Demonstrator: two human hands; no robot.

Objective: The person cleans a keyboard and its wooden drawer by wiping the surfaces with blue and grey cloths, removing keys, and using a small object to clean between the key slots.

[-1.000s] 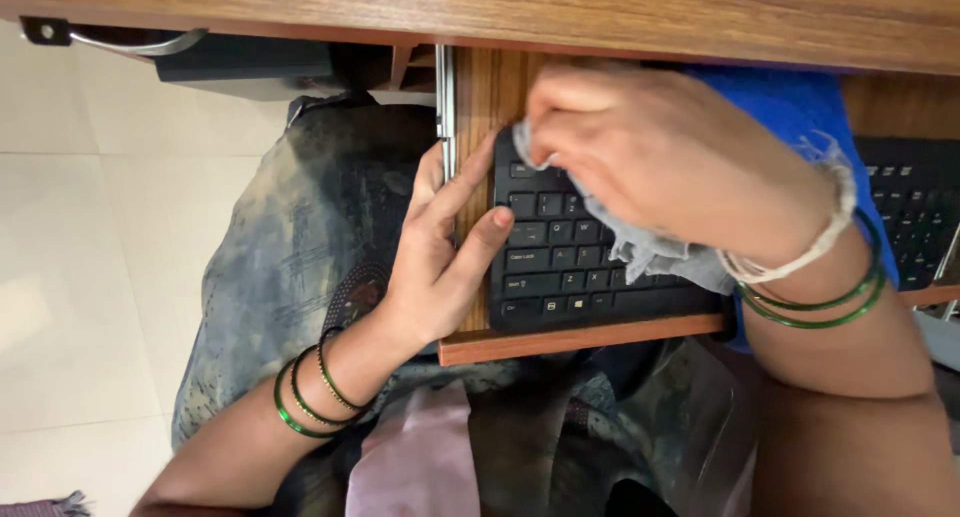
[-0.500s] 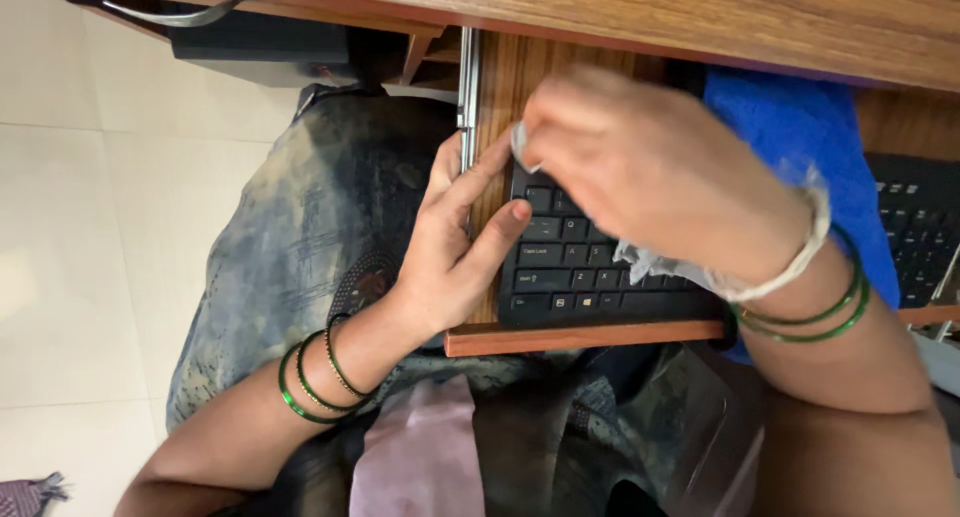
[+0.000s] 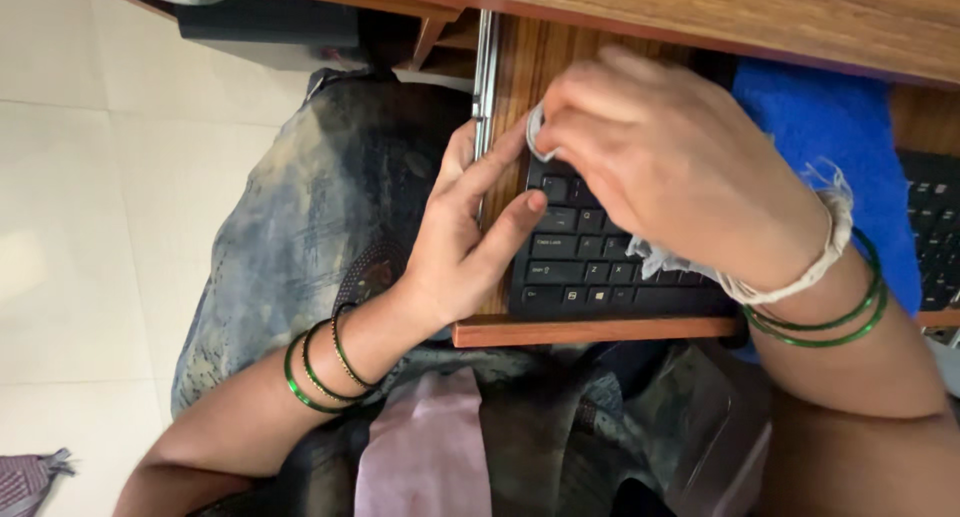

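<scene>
Pale grey cloth (image 3: pixel 660 260) is bunched up and clenched in the right hand (image 3: pixel 680 162), pressed onto the black keyboard (image 3: pixel 590 267) on the wooden pull-out tray (image 3: pixel 590 329). Left hand (image 3: pixel 470 237) is laid open, fingers (image 3: pixel 500 232) braced on the keyboard's left edge. Blue towel (image 3: pixel 830 127) is tucked behind, under the counter (image 3: pixel 700 12).

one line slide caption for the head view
Right hand presses a pale cloth on a black keyboard; left hand steadies its edge.

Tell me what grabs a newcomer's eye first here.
The right hand presses a crumpled pale cloth onto the upper left keys of a black keyboard on a pull-out wooden tray. The left hand grips the tray's left edge, thumb touching the keyboard. A blue cloth lies behind the right wrist.
</scene>
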